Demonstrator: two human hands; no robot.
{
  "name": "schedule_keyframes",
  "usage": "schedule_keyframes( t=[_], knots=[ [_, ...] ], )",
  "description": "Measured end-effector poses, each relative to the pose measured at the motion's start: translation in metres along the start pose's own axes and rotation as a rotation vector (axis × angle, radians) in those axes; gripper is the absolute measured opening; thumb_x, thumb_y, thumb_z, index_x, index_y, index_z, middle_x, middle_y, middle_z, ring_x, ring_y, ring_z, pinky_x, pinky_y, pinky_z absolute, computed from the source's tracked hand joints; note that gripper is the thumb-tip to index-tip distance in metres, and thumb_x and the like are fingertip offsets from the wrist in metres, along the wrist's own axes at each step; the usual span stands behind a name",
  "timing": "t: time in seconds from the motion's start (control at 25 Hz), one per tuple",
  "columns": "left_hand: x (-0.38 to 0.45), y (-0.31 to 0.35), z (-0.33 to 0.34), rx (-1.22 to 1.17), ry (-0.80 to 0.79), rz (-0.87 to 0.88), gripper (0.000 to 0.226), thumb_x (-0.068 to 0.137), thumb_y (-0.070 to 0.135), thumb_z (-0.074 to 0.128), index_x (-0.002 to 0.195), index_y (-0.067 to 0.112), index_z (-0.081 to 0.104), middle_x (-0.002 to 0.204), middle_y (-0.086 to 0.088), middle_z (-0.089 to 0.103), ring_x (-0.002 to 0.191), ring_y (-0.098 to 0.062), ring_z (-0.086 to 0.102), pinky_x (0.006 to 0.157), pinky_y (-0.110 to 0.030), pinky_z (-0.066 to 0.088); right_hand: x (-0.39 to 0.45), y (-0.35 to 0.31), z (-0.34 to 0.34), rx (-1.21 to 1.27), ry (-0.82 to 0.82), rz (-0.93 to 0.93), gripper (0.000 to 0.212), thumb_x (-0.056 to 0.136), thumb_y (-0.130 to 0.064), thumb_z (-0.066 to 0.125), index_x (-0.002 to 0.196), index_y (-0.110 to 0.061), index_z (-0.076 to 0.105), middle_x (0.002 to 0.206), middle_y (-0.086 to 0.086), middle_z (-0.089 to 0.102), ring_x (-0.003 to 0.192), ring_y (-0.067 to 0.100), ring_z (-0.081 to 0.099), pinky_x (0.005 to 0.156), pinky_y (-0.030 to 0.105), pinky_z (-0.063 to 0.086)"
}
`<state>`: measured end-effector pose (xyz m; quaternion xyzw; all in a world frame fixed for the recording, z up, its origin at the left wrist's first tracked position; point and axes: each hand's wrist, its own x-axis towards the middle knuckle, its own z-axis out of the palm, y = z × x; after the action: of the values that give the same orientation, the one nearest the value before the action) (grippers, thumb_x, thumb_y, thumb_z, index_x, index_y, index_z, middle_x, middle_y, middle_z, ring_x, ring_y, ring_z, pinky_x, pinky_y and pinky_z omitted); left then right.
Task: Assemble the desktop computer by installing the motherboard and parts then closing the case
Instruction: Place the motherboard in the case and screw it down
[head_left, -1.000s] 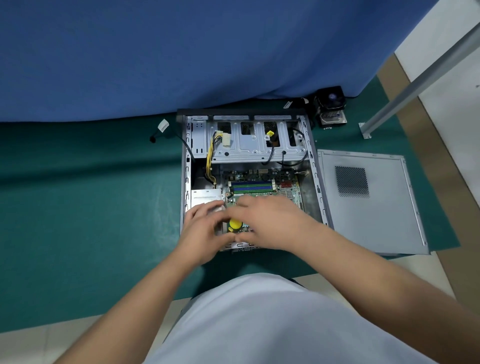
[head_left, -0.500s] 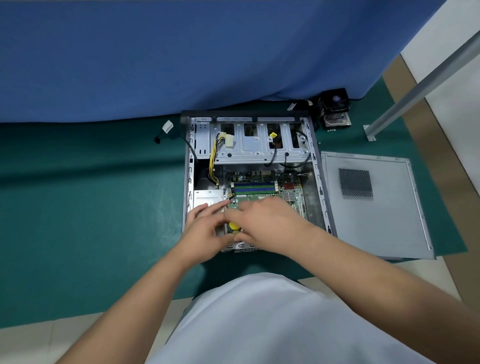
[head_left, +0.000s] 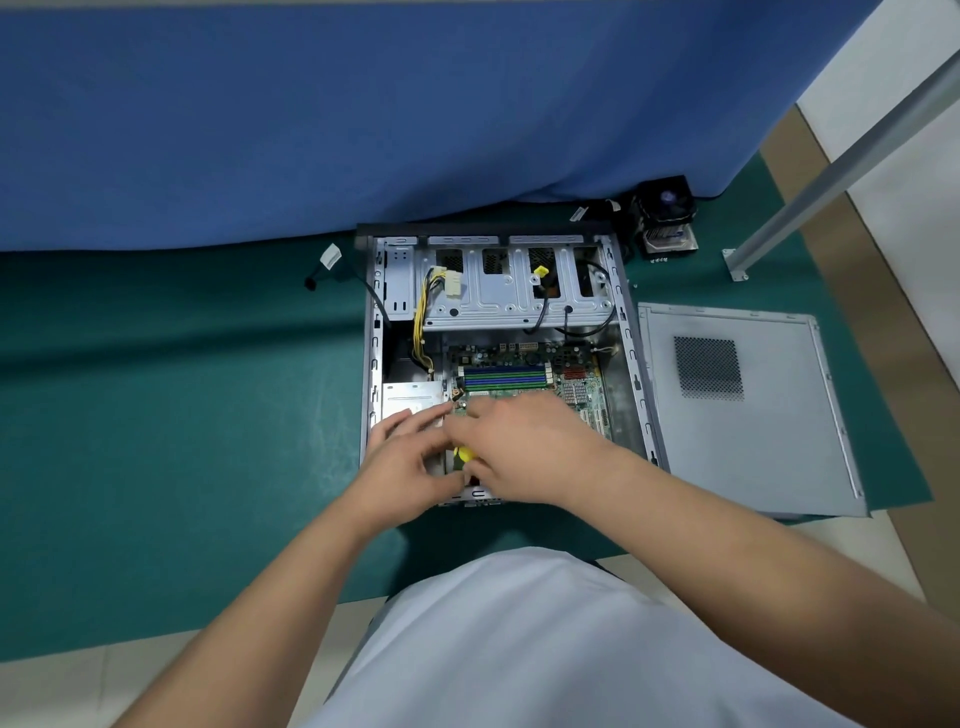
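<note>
While both hands meet low inside the open case (head_left: 375, 332), the right hand (head_left: 524, 447) curls over a yellow-handled tool (head_left: 464, 455); whether it truly grips it I cannot tell. At nine o'clock of it, the left hand (head_left: 402, 457) lies with fingers extended toward the motherboard (head_left: 524, 376). At three o'clock lies the side panel (head_left: 748, 410); at one o'clock, a cooler fan (head_left: 667, 218).
</note>
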<state>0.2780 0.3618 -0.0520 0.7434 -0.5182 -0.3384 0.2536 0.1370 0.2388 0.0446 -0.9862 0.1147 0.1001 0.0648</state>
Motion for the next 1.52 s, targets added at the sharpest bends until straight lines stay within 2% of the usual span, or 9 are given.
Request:
schedule_keyframes(
  t=[0.12, 0.28, 0.4, 0.52, 0.64, 0.72, 0.92, 1.12, 1.52],
  knots=[
    [0.001, 0.003, -0.001, -0.001, 0.000, 0.027, 0.077, 0.055, 0.069, 0.065, 0.128, 0.044, 0.060, 0.139, 0.037, 0.039, 0.138, 0.026, 0.016, 0.113, -0.010, -0.003, 0.012, -0.012, 0.005, -0.054, -0.046, 0.149, 0.050, 0.100, -0.062, 0.036, 0.120, -0.025, 0.063, 0.095, 0.005, 0.069, 0.085, 0.030, 0.068, 0.056, 0.031, 0.027],
    [0.002, 0.004, -0.001, -0.025, 0.018, -0.003, 0.060, 0.055, 0.059, 0.078, 0.109, 0.039, 0.063, 0.138, 0.036, 0.045, 0.139, 0.019, 0.026, 0.110, -0.008, 0.000, 0.013, -0.009, 0.003, -0.073, -0.074, 0.135, 0.065, 0.091, -0.078, 0.040, 0.121, -0.023, 0.058, 0.089, 0.005, 0.064, 0.083, 0.030, 0.067, 0.050, 0.030, 0.021],
    [0.001, 0.002, -0.004, -0.057, -0.045, -0.029, 0.050, 0.060, 0.063, 0.071, 0.108, 0.056, 0.058, 0.145, 0.038, 0.033, 0.143, 0.013, 0.018, 0.113, -0.010, -0.003, 0.003, -0.001, 0.001, -0.025, -0.075, 0.002, 0.044, 0.095, -0.052, 0.059, 0.128, -0.024, 0.051, 0.098, 0.005, 0.068, 0.085, 0.032, 0.068, 0.058, 0.033, 0.032],
    [0.000, 0.002, -0.004, 0.036, -0.065, 0.027, 0.054, 0.060, 0.073, 0.063, 0.111, 0.064, 0.051, 0.152, 0.033, 0.033, 0.146, 0.016, 0.013, 0.117, -0.015, -0.004, 0.005, -0.003, 0.004, -0.009, -0.069, 0.113, 0.044, 0.098, -0.055, 0.048, 0.128, -0.023, 0.055, 0.098, 0.007, 0.070, 0.086, 0.031, 0.066, 0.059, 0.034, 0.030],
    [0.000, 0.004, 0.001, 0.063, -0.008, 0.043, 0.068, 0.056, 0.074, 0.080, 0.115, 0.047, 0.059, 0.142, 0.039, 0.037, 0.138, 0.027, 0.012, 0.112, -0.009, -0.004, 0.010, -0.003, 0.002, -0.024, -0.123, 0.161, 0.056, 0.095, -0.072, 0.040, 0.125, -0.028, 0.058, 0.093, 0.005, 0.069, 0.076, 0.029, 0.059, 0.055, 0.032, 0.026],
    [0.000, 0.002, 0.005, 0.045, 0.054, 0.025, 0.054, 0.064, 0.056, 0.090, 0.108, 0.038, 0.064, 0.141, 0.034, 0.045, 0.132, 0.032, 0.012, 0.109, -0.006, -0.001, 0.006, 0.001, 0.000, -0.041, -0.118, 0.106, 0.059, 0.093, -0.074, 0.043, 0.126, -0.026, 0.054, 0.096, 0.006, 0.068, 0.080, 0.030, 0.064, 0.053, 0.031, 0.026],
    [-0.002, -0.002, 0.000, -0.009, -0.005, 0.053, 0.057, 0.065, 0.073, 0.064, 0.115, 0.047, 0.065, 0.142, 0.043, 0.029, 0.138, 0.028, 0.010, 0.113, -0.009, -0.005, 0.000, 0.003, 0.005, 0.005, -0.072, 0.011, 0.039, 0.098, -0.044, 0.054, 0.130, -0.022, 0.049, 0.103, 0.006, 0.068, 0.089, 0.033, 0.066, 0.061, 0.035, 0.035],
    [-0.001, 0.000, 0.006, 0.061, 0.059, 0.071, 0.082, 0.057, 0.066, 0.064, 0.135, 0.040, 0.057, 0.138, 0.042, 0.037, 0.132, 0.033, 0.012, 0.112, -0.008, -0.004, 0.007, -0.004, 0.011, 0.104, -0.078, 0.118, 0.048, 0.096, -0.055, 0.051, 0.133, -0.024, 0.047, 0.099, 0.009, 0.069, 0.089, 0.034, 0.066, 0.063, 0.037, 0.038],
    [0.000, -0.006, 0.008, 0.037, 0.079, 0.074, 0.065, 0.065, 0.066, 0.065, 0.125, 0.042, 0.063, 0.131, 0.052, 0.031, 0.138, 0.026, 0.018, 0.113, -0.009, -0.002, -0.001, -0.001, 0.013, 0.119, -0.079, 0.062, 0.036, 0.097, -0.043, 0.054, 0.126, -0.024, 0.047, 0.111, 0.005, 0.068, 0.094, 0.034, 0.067, 0.067, 0.039, 0.045]
  ],
)
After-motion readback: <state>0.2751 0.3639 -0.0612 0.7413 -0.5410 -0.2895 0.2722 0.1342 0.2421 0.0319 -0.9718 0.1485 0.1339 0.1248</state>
